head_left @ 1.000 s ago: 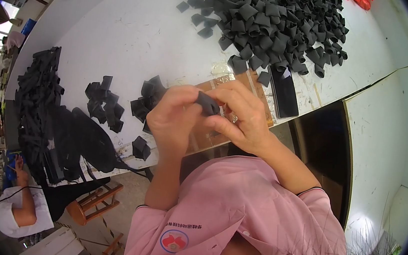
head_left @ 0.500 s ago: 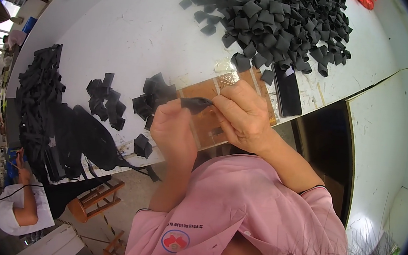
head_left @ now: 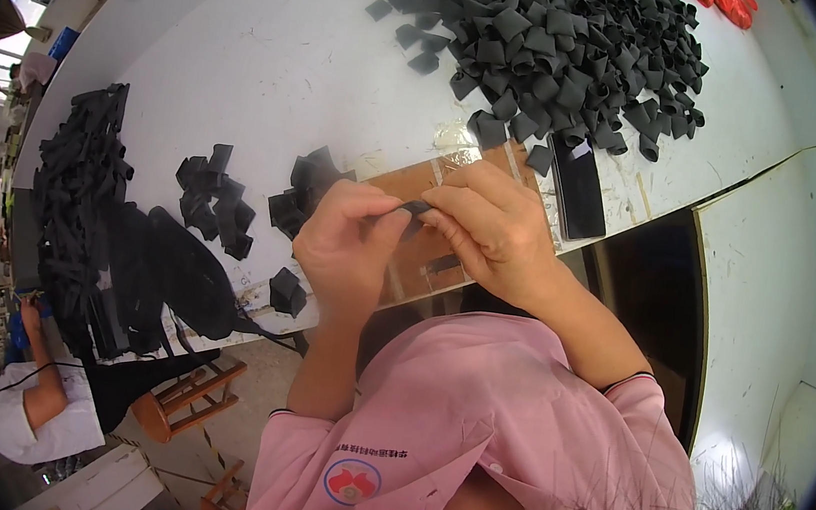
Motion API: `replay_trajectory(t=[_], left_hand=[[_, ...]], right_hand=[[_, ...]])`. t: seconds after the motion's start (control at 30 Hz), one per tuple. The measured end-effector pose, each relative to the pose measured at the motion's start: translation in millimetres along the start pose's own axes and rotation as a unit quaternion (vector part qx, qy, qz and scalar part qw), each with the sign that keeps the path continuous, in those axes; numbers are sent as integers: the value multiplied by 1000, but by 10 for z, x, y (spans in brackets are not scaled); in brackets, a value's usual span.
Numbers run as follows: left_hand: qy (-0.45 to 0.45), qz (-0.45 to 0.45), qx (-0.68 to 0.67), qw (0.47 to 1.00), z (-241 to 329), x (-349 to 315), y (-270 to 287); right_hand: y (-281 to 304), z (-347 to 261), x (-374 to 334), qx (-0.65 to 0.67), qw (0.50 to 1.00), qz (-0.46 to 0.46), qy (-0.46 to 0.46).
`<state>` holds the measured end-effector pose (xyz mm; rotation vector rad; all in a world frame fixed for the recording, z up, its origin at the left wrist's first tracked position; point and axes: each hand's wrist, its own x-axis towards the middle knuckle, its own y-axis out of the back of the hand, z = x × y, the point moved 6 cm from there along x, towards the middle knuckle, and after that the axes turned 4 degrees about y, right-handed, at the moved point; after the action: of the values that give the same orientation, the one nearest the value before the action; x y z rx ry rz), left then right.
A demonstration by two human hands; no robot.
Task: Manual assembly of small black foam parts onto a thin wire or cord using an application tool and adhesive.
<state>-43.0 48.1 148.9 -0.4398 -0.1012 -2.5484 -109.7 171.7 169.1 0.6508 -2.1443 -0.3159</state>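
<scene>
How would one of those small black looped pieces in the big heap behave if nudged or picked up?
The black looped pieces are probably light but springy: thin-walled, many hold their ends open. Nudged, one would likely slide rather than roll, given its flattened, cornered shape. Fingertips should suffice for lifting, since each looks small beside the right hand.
</scene>
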Motion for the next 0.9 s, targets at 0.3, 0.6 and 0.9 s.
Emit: replay_trajectory(t=[0.3, 0.6, 0.9], left_hand=[[-74, -35, 43, 996, -187, -88, 3], [193, 106, 458, 861, -1589, 439, 1213], [377, 58, 534, 755, -2089, 642, 1397]], right_hand=[[-43, 47, -11, -67, 997, -35, 29], [-63, 722, -363, 296, 855, 45, -423], [-418, 631, -894, 274, 848, -83, -447]])
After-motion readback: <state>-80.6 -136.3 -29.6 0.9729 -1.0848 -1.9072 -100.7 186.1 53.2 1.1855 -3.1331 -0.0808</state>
